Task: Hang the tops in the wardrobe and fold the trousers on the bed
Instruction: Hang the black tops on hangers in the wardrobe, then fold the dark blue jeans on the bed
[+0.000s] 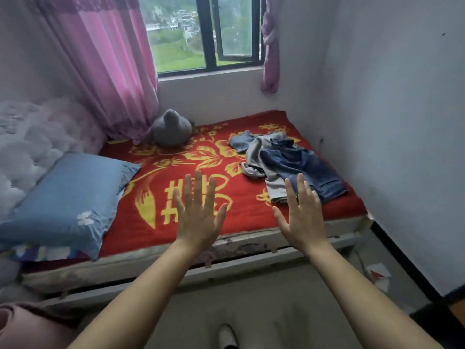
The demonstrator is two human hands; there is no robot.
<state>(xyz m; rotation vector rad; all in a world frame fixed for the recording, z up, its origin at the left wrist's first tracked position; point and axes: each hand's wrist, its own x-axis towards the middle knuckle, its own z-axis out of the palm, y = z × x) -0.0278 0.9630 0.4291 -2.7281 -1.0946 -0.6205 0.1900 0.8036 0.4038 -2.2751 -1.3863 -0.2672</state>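
Grey floor (276, 311) nearest us, w/ the toe of a light shoe (227, 336) at the bottom edge. Above it both hands are held out over the bed frame (251, 267), flat, backs to the camera: left hand (198, 212) w/ fingers straight & spread, right hand (299, 212) the same, each holding nothing & touching nothing. Behind them a red blanket (201, 152) w/ yellow flowers covers the mattress; a blue pillow (68, 197) lies at the left end. The task's clothes sit in one crumpled pile (284, 162) on the right half of the bed, just beyond the right hand & near the wall (402, 122): dark denim trousers (309, 170) on top, a grey garment (274, 187) under them, a paler blue piece (240, 142) at the far side. We can't tell which are tops; no wardrobe in shot. We judge it all soft, light & limp, the denim a bit heavier & stiffer; items look tangled, so one may drag another. We'd take the trousers at the waistband w/ both hands & lift to free them; tops at the shoulders. Further back, a grey plush toy (171, 129) rests below a pink curtain (108, 59), and a window (208, 34) shows green hillside & bldgs
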